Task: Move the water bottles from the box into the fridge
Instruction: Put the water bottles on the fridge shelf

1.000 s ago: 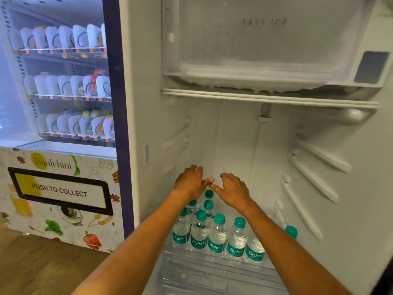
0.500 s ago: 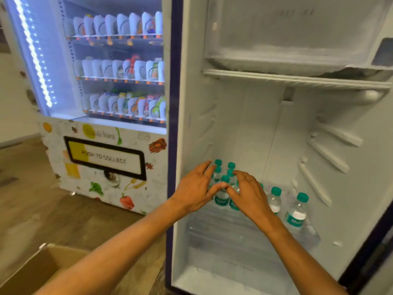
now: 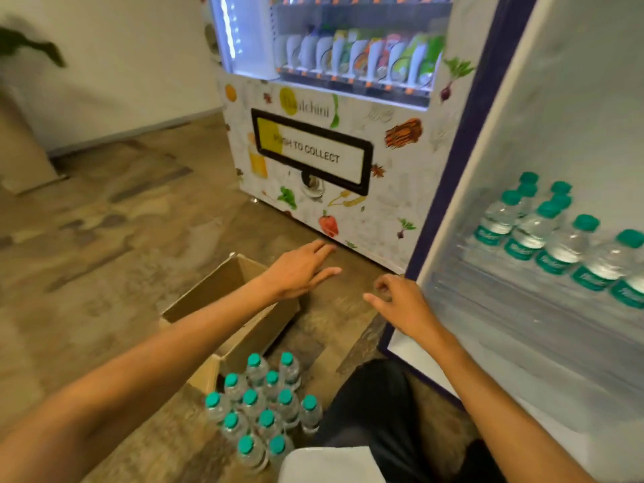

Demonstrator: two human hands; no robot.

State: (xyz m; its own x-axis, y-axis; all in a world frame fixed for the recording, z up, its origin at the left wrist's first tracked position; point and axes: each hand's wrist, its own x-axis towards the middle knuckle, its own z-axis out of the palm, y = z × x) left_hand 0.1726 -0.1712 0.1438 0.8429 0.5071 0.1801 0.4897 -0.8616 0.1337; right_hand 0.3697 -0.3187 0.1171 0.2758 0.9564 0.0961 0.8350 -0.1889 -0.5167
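Several clear water bottles with teal caps (image 3: 265, 409) stand clustered on the floor beside an open cardboard box (image 3: 240, 329), low in the head view. More of the same bottles (image 3: 554, 238) stand in rows on a shelf inside the open fridge (image 3: 575, 99) at right. My left hand (image 3: 301, 270) hovers above the box's far end, fingers spread, holding nothing. My right hand (image 3: 400, 301) hangs just left of the fridge's lower edge, fingers loosely curled and apart, empty.
A snack vending machine (image 3: 327, 155) with a "push to collect" flap stands straight ahead, touching the fridge's left side. The floor is brown and wood-patterned. My dark trouser knee (image 3: 373, 399) sits right of the floor bottles. A beige object (image 3: 21, 158) leans at far left.
Both hands have come out of the fridge and dropped left toward the box. The view has swung down and left, bringing the floor bottles and box into sight.
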